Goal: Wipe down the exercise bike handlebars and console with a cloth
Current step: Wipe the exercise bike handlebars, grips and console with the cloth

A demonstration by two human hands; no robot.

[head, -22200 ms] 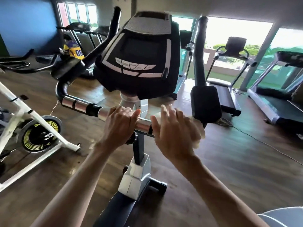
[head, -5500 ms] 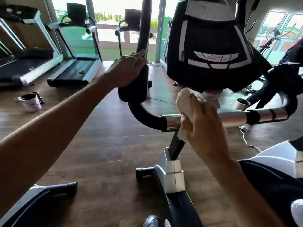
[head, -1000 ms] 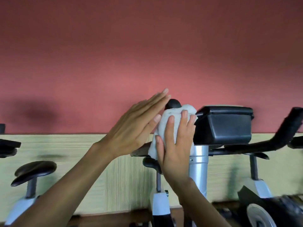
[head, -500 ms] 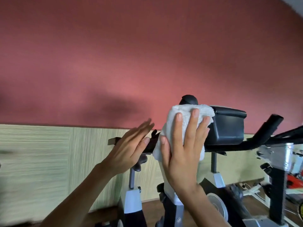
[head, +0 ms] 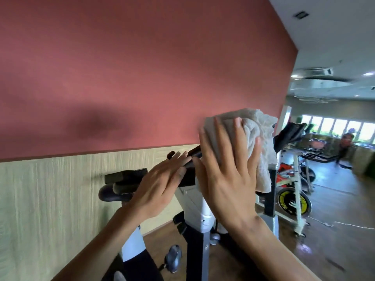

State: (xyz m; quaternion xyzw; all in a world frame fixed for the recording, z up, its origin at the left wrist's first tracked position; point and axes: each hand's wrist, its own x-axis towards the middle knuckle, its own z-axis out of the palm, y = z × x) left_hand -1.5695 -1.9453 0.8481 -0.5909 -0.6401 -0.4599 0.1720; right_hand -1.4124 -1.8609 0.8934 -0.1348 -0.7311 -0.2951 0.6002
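My right hand (head: pixel 227 171) presses a white terry cloth (head: pixel 261 142) flat against the top of the exercise bike, with straight spread fingers; the console is hidden behind hand and cloth. My left hand (head: pixel 160 185) lies with straight fingers on the dark left part of the bike's head (head: pixel 187 176), just left of the cloth. A black handlebar (head: pixel 288 136) sticks out to the right of the cloth. The bike's silver and white post (head: pixel 199 216) drops below my hands.
A red and pale wood-panel wall (head: pixel 60 199) stands close behind the bike. Black seats or grips (head: pixel 123 177) show at left. A white spin bike with a yellow-marked flywheel (head: pixel 294 201) stands right. A person (head: pixel 345 145) is far off by the windows.
The view has swung right, opening onto the gym room. My right hand has slid the cloth over the console, now hidden. My left hand has moved close to the right hand.
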